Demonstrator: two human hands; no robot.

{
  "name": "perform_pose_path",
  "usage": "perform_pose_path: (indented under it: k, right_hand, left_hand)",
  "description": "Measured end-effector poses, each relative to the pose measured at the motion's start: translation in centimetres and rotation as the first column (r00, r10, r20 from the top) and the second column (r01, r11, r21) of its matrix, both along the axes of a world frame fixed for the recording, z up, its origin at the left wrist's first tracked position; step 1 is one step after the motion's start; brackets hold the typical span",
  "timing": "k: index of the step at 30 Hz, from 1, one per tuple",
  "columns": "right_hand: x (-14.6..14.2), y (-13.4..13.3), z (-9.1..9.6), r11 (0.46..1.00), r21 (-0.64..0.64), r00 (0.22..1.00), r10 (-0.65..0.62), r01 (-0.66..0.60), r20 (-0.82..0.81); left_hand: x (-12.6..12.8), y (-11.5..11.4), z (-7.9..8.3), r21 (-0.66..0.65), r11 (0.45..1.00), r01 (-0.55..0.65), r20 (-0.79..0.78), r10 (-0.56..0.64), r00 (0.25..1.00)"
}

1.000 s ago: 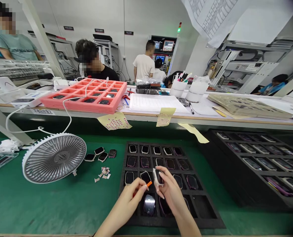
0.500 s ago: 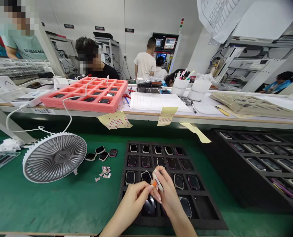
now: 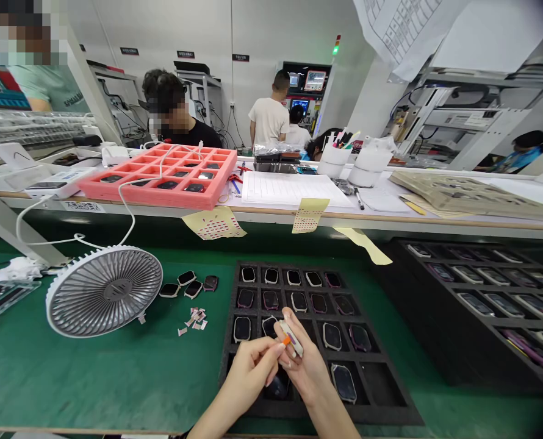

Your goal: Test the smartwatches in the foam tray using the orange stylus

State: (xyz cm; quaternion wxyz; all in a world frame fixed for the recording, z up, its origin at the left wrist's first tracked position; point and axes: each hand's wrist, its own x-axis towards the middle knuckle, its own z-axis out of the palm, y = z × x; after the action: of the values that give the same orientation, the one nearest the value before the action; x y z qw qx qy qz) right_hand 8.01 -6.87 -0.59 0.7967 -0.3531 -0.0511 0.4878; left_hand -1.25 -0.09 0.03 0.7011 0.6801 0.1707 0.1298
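Note:
My right hand (image 3: 304, 361) grips a small white-edged watch body (image 3: 292, 338), held on edge above the black foam tray (image 3: 390, 402). My left hand (image 3: 252, 369) pinches a small orange tab (image 3: 284, 342) right against that watch body. Both hands hover over the tray's near rows, where several watch bodies lie in their pockets, one of them (image 3: 343, 383) just right of my right wrist.
A white desk fan (image 3: 104, 291) lies face up at the left, with three loose watch bodies (image 3: 189, 285) and small paper scraps (image 3: 193, 319) beside it. A second black tray (image 3: 491, 299) is at the right. A pink tray (image 3: 161, 177) sits on the raised shelf. Other people work behind.
The watch body has turned from face-on to edge-on in my right hand, and my left hand has brought the orange tab up against it. Both hands shifted slightly toward me.

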Motion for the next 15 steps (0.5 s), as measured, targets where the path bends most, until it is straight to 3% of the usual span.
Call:
perform_pose_path:
  k: [6, 11, 15]
  right_hand:
    - [-0.6, -0.6, -0.1, 0.989, -0.102, 0.983, -0.088, 0.106, 0.163]
    - [-1.3, -0.5, -0.6, 0.972, -0.173, 0.921, -0.085, 0.161, 0.379]
    - [0.7, -1.3, -1.4, 0.948, -0.194, 0.844, -0.119, 0.254, 0.524]
  left_hand:
    - [0.6, 0.0, -0.7, -0.100, 0.994, -0.038, 0.035, 0.042, 0.999]
    - [0.6, 0.0, -0.6, 0.073, 0.994, -0.077, -0.007, 0.077, 0.997]
    - [-0.7, 1.4, -1.0, 0.120, 0.982, -0.145, -0.072, 0.154, 0.985]
